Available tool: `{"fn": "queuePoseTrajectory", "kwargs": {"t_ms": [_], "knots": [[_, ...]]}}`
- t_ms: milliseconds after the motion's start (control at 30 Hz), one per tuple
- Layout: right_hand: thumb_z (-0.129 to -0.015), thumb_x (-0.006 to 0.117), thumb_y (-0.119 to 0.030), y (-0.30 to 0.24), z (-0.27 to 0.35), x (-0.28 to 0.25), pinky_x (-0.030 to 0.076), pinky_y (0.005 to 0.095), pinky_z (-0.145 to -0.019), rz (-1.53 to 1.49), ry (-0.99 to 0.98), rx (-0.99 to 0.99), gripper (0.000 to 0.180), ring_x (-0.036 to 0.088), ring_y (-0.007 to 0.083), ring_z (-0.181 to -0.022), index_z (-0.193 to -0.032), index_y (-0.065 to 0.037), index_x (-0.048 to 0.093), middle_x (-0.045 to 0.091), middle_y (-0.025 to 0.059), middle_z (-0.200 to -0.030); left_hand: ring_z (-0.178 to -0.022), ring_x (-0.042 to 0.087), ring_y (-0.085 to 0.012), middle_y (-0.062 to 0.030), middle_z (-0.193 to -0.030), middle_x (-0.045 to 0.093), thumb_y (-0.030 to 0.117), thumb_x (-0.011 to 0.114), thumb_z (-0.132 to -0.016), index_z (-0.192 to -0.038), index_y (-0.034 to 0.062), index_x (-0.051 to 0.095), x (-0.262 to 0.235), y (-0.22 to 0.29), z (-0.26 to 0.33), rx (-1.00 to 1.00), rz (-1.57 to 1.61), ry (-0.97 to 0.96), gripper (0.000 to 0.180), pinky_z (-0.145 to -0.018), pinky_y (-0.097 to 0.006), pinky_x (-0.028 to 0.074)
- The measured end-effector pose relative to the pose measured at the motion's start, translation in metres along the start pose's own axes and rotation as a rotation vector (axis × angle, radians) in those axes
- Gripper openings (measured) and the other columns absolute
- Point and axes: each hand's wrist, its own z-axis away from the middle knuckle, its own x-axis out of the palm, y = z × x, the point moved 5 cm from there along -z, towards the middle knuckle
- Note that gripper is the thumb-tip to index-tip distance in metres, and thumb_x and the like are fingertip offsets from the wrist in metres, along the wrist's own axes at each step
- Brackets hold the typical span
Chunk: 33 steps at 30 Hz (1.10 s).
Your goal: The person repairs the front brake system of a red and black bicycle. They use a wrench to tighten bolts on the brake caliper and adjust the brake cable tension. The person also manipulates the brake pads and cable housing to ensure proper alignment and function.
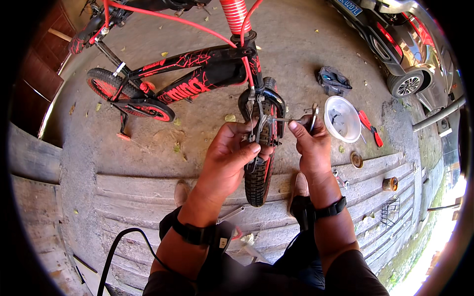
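A black and red child's bicycle point(197, 84) stands in front of me, its front wheel point(256, 182) between my feet. My left hand point(229, 158) is closed on the front brake arm point(257, 129), fingers and thumb on either side beside the tyre. In my right hand point(313, 145) is a screwdriver point(286, 120), gripped near its dark handle. Its thin metal shaft points left, with the tip at the brake. A curved silvery metal piece point(315, 117) also shows at the right fingers; its kind is unclear. The fingers partly hide the brake parts.
Right of the wheel lie a white plastic tub point(342, 119) with small dark parts, a dark cloth bag point(334, 81), red-handled pliers point(370, 128) and a round tin point(390, 184). A parked car point(405, 54) stands at far right. Concrete steps point(138, 190) run under my feet.
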Motion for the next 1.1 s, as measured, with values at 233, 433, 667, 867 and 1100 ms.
{"fn": "queuePoseTrajectory", "kwargs": {"t_ms": [233,433,667,867,1100], "knots": [[-0.081,0.072,-0.003,-0.046,0.007,0.004,0.033,0.0194,-0.058,0.165,-0.053,-0.288,0.022,0.041,0.0029,-0.065,-0.1,-0.004,0.06,0.051,-0.0058,-0.076,-0.093,0.063,-0.0181,-0.0122,-0.11,0.061,-0.006,0.056,-0.089,-0.119,0.0023,0.047,-0.007,0.001,0.001,0.026,-0.056,0.005,0.033,-0.085,-0.035,0.053],[-0.082,0.07,0.001,-0.049,0.016,0.057,0.053,0.0273,-0.069,0.022,-0.479,-0.13,0.053,0.062,0.0117,-0.08,-0.13,0.004,0.047,0.058,0.0104,-0.119,-0.088,0.062,-0.0187,-0.011,-0.124,0.057,-0.006,0.057,-0.087,-0.112,0.0059,0.05,-0.008,-0.001,0.0,0.049,-0.115,0.03,0.029,-0.076,-0.035,0.051],[-0.085,0.07,-0.006,-0.042,0.003,0.065,0.052,0.0263,-0.064,0.154,-0.688,-0.004,0.053,0.061,0.0108,-0.073,-0.13,0.006,0.045,0.063,0.0086,-0.099,-0.088,0.06,-0.0186,-0.0103,-0.113,0.058,-0.005,0.059,-0.087,-0.113,0.0058,0.048,-0.01,-0.002,0.001,0.067,-0.141,0.045,0.03,-0.077,-0.035,0.051],[-0.086,0.07,-0.008,-0.04,0.003,0.071,0.049,0.0253,-0.061,0.119,-0.751,0.034,0.042,0.059,0.0103,-0.068,-0.119,0.005,0.048,0.06,0.0047,-0.086,-0.087,0.061,-0.0181,-0.0111,-0.109,0.059,-0.005,0.059,-0.087,-0.112,0.0051,0.046,-0.01,-0.001,0.002,0.065,-0.18,0.054,0.03,-0.077,-0.035,0.052],[-0.086,0.069,-0.006,-0.033,0.004,0.072,0.049,0.0248,-0.063,0.062,-0.727,0.017,0.036,0.057,0.0092,-0.07,-0.114,0.002,0.048,0.057,0.0034,-0.085,-0.088,0.062,-0.0189,-0.0134,-0.109,0.059,-0.006,0.056,-0.086,-0.113,0.0048,0.045,-0.008,0.003,0.005,0.091,-0.176,0.055,0.031,-0.08,-0.035,0.052]]}}
